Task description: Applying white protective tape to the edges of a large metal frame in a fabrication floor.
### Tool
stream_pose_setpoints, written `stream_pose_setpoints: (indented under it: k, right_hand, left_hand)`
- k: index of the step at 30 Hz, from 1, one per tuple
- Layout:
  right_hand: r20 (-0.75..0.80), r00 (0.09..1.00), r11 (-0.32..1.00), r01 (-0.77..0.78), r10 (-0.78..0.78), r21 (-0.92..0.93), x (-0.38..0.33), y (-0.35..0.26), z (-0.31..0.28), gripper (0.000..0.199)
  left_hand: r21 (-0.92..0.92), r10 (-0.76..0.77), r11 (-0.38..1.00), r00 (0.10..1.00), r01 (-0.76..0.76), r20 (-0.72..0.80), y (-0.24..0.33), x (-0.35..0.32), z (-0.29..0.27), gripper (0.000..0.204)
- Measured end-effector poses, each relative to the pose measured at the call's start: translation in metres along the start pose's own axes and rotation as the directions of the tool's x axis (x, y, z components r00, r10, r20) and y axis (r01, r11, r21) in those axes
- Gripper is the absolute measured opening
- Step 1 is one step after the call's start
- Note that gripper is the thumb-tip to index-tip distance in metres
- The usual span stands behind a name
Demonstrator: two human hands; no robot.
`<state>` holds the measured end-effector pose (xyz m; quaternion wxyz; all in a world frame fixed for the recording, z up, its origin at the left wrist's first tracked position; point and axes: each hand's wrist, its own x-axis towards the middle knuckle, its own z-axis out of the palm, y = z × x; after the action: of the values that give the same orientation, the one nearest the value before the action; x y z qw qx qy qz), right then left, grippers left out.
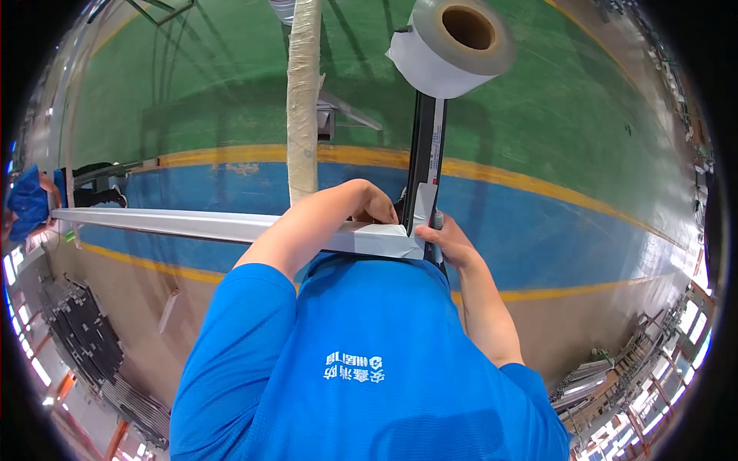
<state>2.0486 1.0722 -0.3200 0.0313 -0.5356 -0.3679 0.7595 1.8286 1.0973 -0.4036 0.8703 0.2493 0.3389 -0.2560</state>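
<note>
L arm comes from the near L, elbow out to the side, and slants far & R across the front of the torso; wrist bends sharply, so L hand turns down w/ fingers curled under, tips mostly hidden. R forearm runs from an elbow at near R, approx. straight, far & slightly L to R hand, thumb out pointing L, other fingers bent & partly hidden. Hands close tog. but not touching, L a bit farther out than R.

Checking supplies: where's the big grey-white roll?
The roll is at the head view's top, right of centre, by the far end of the dark bar.
</note>
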Motion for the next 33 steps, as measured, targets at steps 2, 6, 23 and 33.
stream_pose_setpoints:
  k: [2,6,23,33]
  right_hand:
    - [0.01,0.998,0.997,0.053,-0.054,0.05,-0.001,0.0,0.002,0.084]
    - [0.002,1.0,0.999,0.025,-0.025,0.022,-0.002,-0.005,0.006,0.086]
    - [-0.027,0.999,0.999,0.037,-0.037,-0.012,0.018,0.019,-0.012,0.08]
    - [-0.003,0.999,0.998,-0.042,0.042,0.039,0.018,0.005,-0.007,0.07]
  left_hand:
    - [0.056,-0.005,0.998,1.0,0.006,-0.021,0.0,0.003,-0.001,0.013]
    - [0.266,-0.009,0.963,0.993,0.04,-0.115,-0.008,0.011,-0.004,0.018]
    - [0.468,0.277,0.865,0.609,0.178,-0.744,-0.09,-0.124,0.074,0.088]
    - [-0.019,0.123,0.904,-0.302,0.427,-0.945,-0.267,-0.166,0.065,0.074]
